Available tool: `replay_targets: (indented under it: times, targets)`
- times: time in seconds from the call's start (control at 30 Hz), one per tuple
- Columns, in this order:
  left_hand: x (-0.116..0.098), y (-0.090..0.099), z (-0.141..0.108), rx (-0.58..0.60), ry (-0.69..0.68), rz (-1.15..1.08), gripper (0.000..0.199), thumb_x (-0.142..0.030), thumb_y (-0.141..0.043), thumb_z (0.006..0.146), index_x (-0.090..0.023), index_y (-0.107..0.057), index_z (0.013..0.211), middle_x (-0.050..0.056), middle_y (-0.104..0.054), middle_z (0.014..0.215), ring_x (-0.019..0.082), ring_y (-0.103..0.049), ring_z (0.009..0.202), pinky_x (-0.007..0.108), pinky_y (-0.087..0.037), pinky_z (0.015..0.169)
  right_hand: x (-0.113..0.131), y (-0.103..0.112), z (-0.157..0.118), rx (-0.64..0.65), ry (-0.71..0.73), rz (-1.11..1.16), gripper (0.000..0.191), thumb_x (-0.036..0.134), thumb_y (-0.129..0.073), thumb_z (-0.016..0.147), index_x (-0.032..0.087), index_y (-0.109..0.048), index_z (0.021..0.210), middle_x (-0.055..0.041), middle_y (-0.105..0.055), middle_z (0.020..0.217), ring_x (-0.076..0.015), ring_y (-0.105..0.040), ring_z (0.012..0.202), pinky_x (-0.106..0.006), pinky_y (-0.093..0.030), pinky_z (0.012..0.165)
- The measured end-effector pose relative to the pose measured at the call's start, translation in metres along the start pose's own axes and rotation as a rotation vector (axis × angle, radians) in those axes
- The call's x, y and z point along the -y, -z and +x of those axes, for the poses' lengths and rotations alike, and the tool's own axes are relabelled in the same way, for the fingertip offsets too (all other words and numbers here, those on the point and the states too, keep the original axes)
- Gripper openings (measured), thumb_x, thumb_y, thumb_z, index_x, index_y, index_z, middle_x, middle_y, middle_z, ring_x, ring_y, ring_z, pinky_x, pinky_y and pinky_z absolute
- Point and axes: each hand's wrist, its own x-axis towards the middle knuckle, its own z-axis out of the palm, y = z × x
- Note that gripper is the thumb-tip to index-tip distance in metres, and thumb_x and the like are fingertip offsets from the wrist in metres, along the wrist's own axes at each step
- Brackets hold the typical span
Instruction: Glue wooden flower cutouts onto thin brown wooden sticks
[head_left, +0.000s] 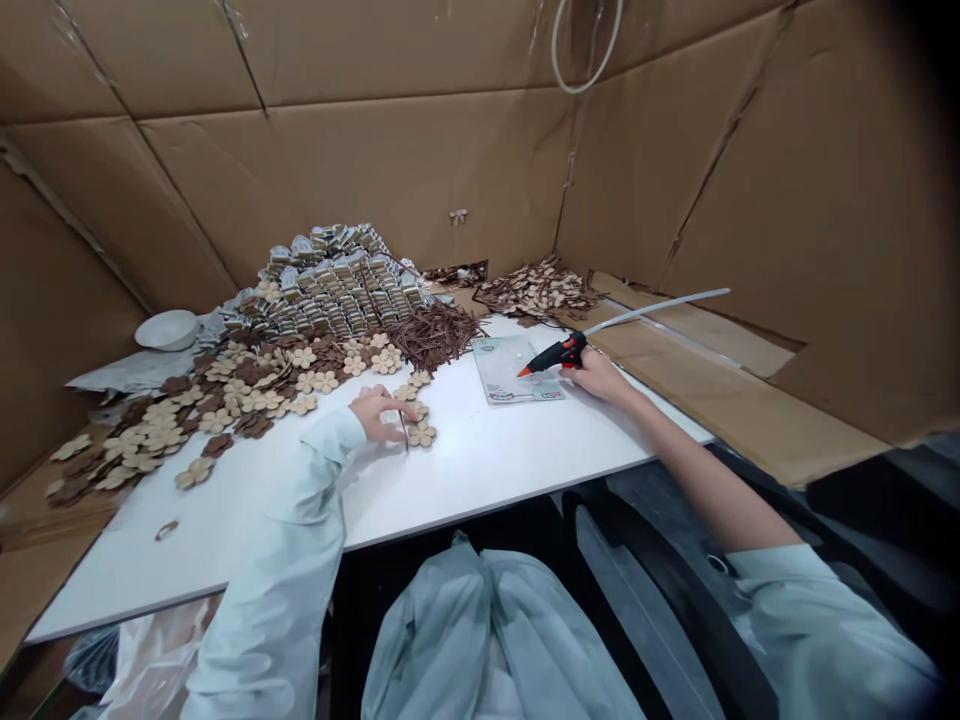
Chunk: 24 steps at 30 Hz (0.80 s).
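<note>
Cardboard walls (360,170) boxed in a white tabletop (480,480), and a hot glue gun (559,352) was up!

Right hand (600,372) gripped the black, red-triggered gun over a glossy packaging card (504,370); left hand (381,415) narrowly pinched a thin brown stick (405,432) beside a pale scalloped wooden flower (421,434). Danger: swung left, that gun could burn fingers (390,402), and a careless sleeve (324,445) could scatter the loose flowers (322,370).

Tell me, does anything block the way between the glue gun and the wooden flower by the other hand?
Nothing upright does. The hot glue gun in the right hand hovers over a flat packaged card, and past its edge lies white tabletop up to the wooden flower beside the left hand.
</note>
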Motion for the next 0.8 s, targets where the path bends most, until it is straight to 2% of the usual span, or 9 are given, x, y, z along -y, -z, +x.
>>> replay_targets:
  times: [0.07,0.17,0.23,0.33,0.47,0.53,0.63,0.7,0.8]
  targets:
    - [-0.008,-0.009,-0.001,0.084,-0.024,-0.020,0.041,-0.033,-0.068,0.050,-0.024,-0.064,0.089,0.002,-0.051,0.075,0.017,-0.048,0.074,0.027,-0.037,0.072,-0.002,-0.001,0.002,0.008,-0.020,0.018,0.023,0.034,-0.052,0.063,0.015,-0.051,0.075,-0.0060,-0.055,0.069,-0.0202,-0.052,0.066,-0.032,-0.040,0.061]
    - [-0.022,-0.018,0.005,0.116,-0.030,-0.102,0.035,-0.032,-0.064,0.056,-0.020,-0.063,0.089,0.000,-0.053,0.064,0.013,-0.049,0.061,0.023,-0.038,0.063,-0.004,0.000,0.003,-0.031,-0.044,0.089,0.023,0.034,-0.053,0.063,0.016,-0.051,0.076,-0.0051,-0.055,0.070,-0.0193,-0.052,0.065,-0.031,-0.040,0.060]
    - [-0.034,-0.022,0.012,0.090,-0.021,-0.123,0.036,-0.036,-0.061,0.059,-0.018,-0.062,0.090,0.001,-0.056,0.065,0.013,-0.051,0.060,0.023,-0.039,0.062,-0.003,0.001,0.003,-0.082,-0.067,0.130,0.022,0.034,-0.052,0.062,0.016,-0.051,0.075,-0.0044,-0.055,0.069,-0.0186,-0.052,0.064,-0.030,-0.040,0.059]
    - [-0.055,-0.023,0.024,0.029,0.047,-0.040,0.036,-0.042,-0.057,0.063,-0.017,-0.062,0.089,0.004,-0.059,0.068,0.017,-0.054,0.067,0.026,-0.040,0.064,0.006,0.004,0.003,-0.138,-0.078,0.132,0.020,0.034,-0.051,0.062,0.016,-0.051,0.071,-0.0031,-0.054,0.064,-0.0174,-0.051,0.060,-0.029,-0.040,0.057]
    - [-0.072,-0.020,0.034,-0.101,0.197,0.107,0.028,-0.041,-0.050,0.070,-0.020,-0.062,0.084,0.009,-0.061,0.083,0.023,-0.055,0.081,0.033,-0.040,0.070,0.034,0.005,0.000,-0.108,0.046,0.065,0.029,0.038,-0.057,0.057,0.014,-0.051,0.073,-0.0037,-0.055,0.066,-0.0171,-0.051,0.061,-0.028,-0.040,0.056]
    - [-0.070,-0.018,0.035,-0.103,0.172,0.095,0.028,-0.041,-0.054,0.066,-0.022,-0.062,0.085,0.006,-0.061,0.082,0.021,-0.056,0.079,0.031,-0.040,0.069,0.050,0.002,-0.003,-0.055,0.126,0.028,0.032,0.040,-0.059,0.057,0.014,-0.051,0.075,-0.0039,-0.056,0.067,-0.0171,-0.051,0.062,-0.027,-0.040,0.056]
    - [-0.059,-0.012,0.030,-0.045,0.043,-0.072,0.038,-0.048,-0.061,0.057,-0.022,-0.064,0.084,0.001,-0.060,0.064,0.014,-0.054,0.063,0.023,-0.039,0.060,0.072,-0.004,-0.008,-0.019,0.232,-0.051,0.024,0.034,-0.054,0.063,0.015,-0.050,0.076,-0.0042,-0.056,0.068,-0.0177,-0.053,0.064,-0.027,-0.040,0.057]
    - [-0.051,-0.007,0.027,-0.012,-0.012,-0.221,0.043,-0.056,-0.052,0.061,-0.018,-0.067,0.072,0.001,-0.057,0.051,0.010,-0.049,0.051,0.020,-0.036,0.053,0.083,-0.009,-0.011,-0.020,0.298,-0.129,0.019,0.029,-0.051,0.066,0.014,-0.050,0.077,-0.0063,-0.057,0.072,-0.0192,-0.053,0.068,-0.028,-0.040,0.060]
    - [-0.041,-0.002,0.025,-0.027,0.025,-0.313,0.054,-0.059,-0.040,0.069,-0.015,-0.066,0.054,0.003,-0.054,0.044,0.008,-0.044,0.044,0.020,-0.035,0.049,0.095,-0.013,-0.015,-0.016,0.363,-0.232,0.017,0.022,-0.048,0.067,0.012,-0.051,0.080,-0.0108,-0.058,0.080,-0.0221,-0.054,0.075,-0.029,-0.040,0.064]
